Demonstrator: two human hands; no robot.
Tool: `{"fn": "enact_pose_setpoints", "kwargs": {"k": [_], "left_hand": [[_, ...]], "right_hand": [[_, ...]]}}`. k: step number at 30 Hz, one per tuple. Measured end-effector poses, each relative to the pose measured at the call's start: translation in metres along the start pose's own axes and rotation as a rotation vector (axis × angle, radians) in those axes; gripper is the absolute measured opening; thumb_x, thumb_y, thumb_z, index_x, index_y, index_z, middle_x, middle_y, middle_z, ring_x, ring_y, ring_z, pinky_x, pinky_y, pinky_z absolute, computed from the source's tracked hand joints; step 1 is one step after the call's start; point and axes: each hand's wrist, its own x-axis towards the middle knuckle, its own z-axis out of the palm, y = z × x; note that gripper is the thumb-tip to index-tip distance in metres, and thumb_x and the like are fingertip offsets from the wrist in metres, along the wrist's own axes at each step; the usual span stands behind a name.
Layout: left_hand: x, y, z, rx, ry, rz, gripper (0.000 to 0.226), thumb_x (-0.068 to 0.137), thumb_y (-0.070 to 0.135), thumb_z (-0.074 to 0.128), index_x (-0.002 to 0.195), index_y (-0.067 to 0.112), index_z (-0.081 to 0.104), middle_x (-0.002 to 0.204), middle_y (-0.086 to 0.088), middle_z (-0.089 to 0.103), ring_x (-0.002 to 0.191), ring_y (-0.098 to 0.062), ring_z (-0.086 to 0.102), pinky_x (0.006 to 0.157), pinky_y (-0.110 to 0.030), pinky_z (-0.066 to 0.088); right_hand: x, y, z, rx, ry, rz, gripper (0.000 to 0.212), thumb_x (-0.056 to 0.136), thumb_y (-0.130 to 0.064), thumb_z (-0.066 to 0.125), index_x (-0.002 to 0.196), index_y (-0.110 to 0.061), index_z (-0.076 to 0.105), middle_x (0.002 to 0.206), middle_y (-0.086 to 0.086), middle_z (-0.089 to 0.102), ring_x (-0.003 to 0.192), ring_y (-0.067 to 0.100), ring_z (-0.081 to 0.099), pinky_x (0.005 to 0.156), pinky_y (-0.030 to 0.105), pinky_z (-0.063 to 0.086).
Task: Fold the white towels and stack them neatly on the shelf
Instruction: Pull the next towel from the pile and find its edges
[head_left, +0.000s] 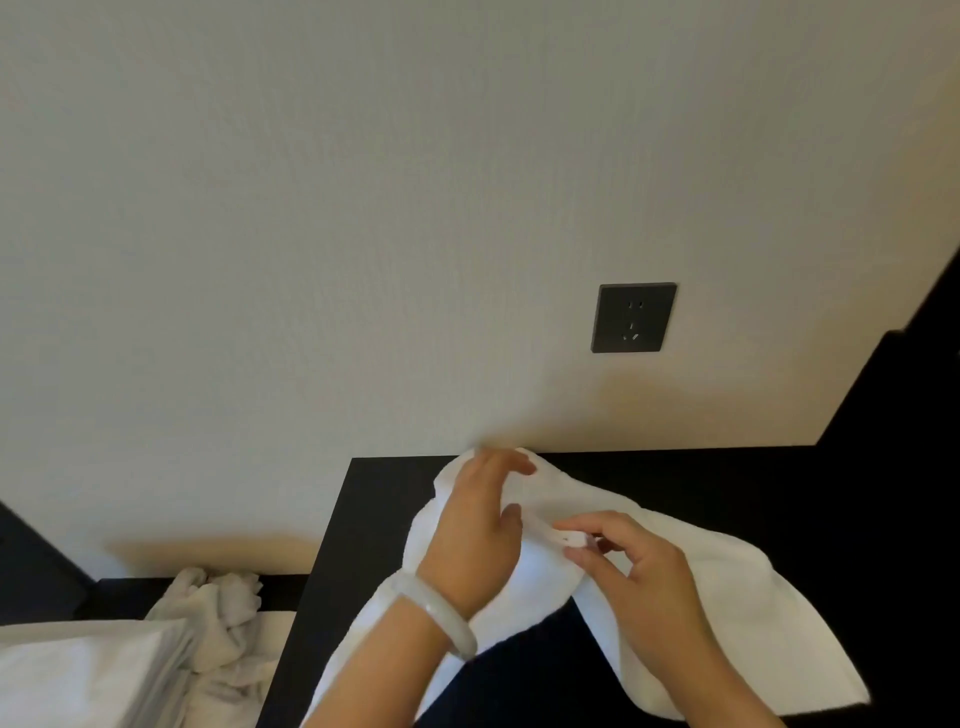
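Note:
A white towel (727, 597) lies spread and rumpled across a black shelf top (374, 519) against the wall. My left hand (478, 519), with a pale bangle on the wrist, rests on the towel's far left part, fingers reaching over its far edge. My right hand (639, 577) pinches a fold of the towel between thumb and fingertips near the middle. The towel's near edge hangs over the front of the shelf.
A crumpled pile of white towels (218, 613) lies lower left beside a stack of folded white linen (88, 670). A dark wall socket (634, 318) sits above the shelf. A black panel (904, 395) rises at the right.

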Motion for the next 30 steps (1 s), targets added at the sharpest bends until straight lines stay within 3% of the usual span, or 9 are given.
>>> {"fn": "enact_pose_setpoints", "kwargs": {"k": [5, 9, 11, 14, 17, 21, 24, 26, 30], "left_hand": [[0.046, -0.014, -0.011, 0.413, -0.569, 0.108, 0.027, 0.098, 0.016, 0.045, 0.113, 0.030, 0.061, 0.106, 0.006, 0.064, 0.105, -0.015, 0.053, 0.120, -0.036, 0.008], [0.048, -0.028, 0.002, 0.601, -0.743, 0.088, 0.041, 0.096, 0.008, 0.043, 0.122, 0.035, 0.060, 0.114, 0.009, 0.062, 0.109, -0.021, 0.047, 0.113, -0.042, 0.028], [0.046, -0.033, 0.013, 0.546, -0.769, 0.020, 0.042, 0.098, 0.010, 0.039, 0.126, 0.035, 0.058, 0.122, 0.009, 0.061, 0.113, -0.024, 0.052, 0.104, -0.038, 0.041], [0.046, -0.036, 0.033, 0.487, -0.744, -0.080, 0.038, 0.100, 0.011, 0.038, 0.130, 0.029, 0.054, 0.118, -0.001, 0.062, 0.102, -0.021, 0.062, 0.092, -0.032, 0.051], [0.052, -0.036, 0.048, 0.369, -0.482, -0.239, 0.038, 0.102, 0.015, 0.038, 0.140, 0.014, 0.032, 0.092, -0.005, 0.062, 0.075, -0.018, 0.061, 0.069, -0.032, 0.054], [0.068, -0.038, 0.057, 0.269, -0.371, -0.444, 0.063, 0.101, 0.048, 0.035, 0.152, 0.021, 0.010, 0.103, -0.012, 0.068, 0.079, -0.026, 0.069, 0.075, -0.038, 0.058], [0.079, -0.036, 0.064, 0.384, -0.446, -0.457, 0.076, 0.095, 0.067, 0.028, 0.155, 0.027, 0.004, 0.118, -0.012, 0.065, 0.090, -0.028, 0.068, 0.081, -0.040, 0.057], [0.086, -0.032, 0.072, 0.428, -0.488, -0.438, 0.070, 0.095, 0.065, 0.029, 0.152, 0.026, 0.020, 0.126, -0.012, 0.060, 0.100, -0.029, 0.065, 0.082, -0.038, 0.052], [0.094, -0.033, 0.079, 0.353, -0.444, -0.385, 0.030, 0.098, 0.032, 0.037, 0.107, 0.015, 0.059, 0.096, -0.003, 0.061, 0.084, -0.022, 0.061, 0.071, -0.030, 0.047]], "right_hand": [[0.001, 0.001, -0.051, 0.251, 0.021, -0.009, 0.035, 0.089, 0.000, 0.062, 0.081, -0.032, 0.075, 0.088, -0.007, 0.073, 0.084, 0.004, 0.068, 0.070, 0.013, 0.051], [0.008, 0.010, -0.103, 0.536, 0.321, -0.025, 0.009, 0.080, -0.018, 0.067, 0.082, -0.025, 0.073, 0.091, 0.007, 0.073, 0.076, 0.009, 0.069, 0.063, 0.018, 0.056], [0.012, 0.021, -0.121, 0.567, 0.341, -0.014, 0.018, 0.070, -0.036, 0.074, 0.083, -0.024, 0.071, 0.096, 0.010, 0.072, 0.076, 0.008, 0.068, 0.062, 0.017, 0.056], [0.011, 0.045, -0.128, 0.493, 0.317, 0.054, 0.071, 0.031, -0.072, 0.084, 0.083, -0.026, 0.072, 0.094, 0.002, 0.074, 0.081, 0.010, 0.069, 0.065, 0.017, 0.057], [0.001, 0.066, -0.127, 0.488, 0.304, 0.119, 0.083, 0.018, -0.079, 0.082, 0.084, -0.029, 0.072, 0.095, 0.002, 0.073, 0.086, 0.012, 0.069, 0.068, 0.019, 0.058], [-0.011, 0.081, -0.126, 0.533, 0.299, 0.166, 0.070, 0.031, -0.067, 0.090, 0.085, -0.026, 0.072, 0.094, 0.006, 0.073, 0.083, 0.013, 0.070, 0.069, 0.021, 0.059], [-0.012, 0.083, -0.124, 0.650, 0.271, 0.218, 0.011, 0.075, -0.025, 0.075, 0.085, -0.022, 0.072, 0.100, 0.015, 0.070, 0.081, 0.015, 0.070, 0.065, 0.021, 0.059], [-0.010, 0.087, -0.125, 0.643, 0.275, 0.252, 0.014, 0.070, -0.024, 0.073, 0.084, -0.022, 0.073, 0.100, 0.014, 0.071, 0.083, 0.017, 0.070, 0.065, 0.023, 0.059], [-0.005, 0.083, -0.124, 0.617, 0.295, 0.259, 0.020, 0.063, -0.029, 0.070, 0.083, -0.024, 0.073, 0.100, 0.012, 0.072, 0.086, 0.020, 0.068, 0.075, 0.036, 0.053]]}}
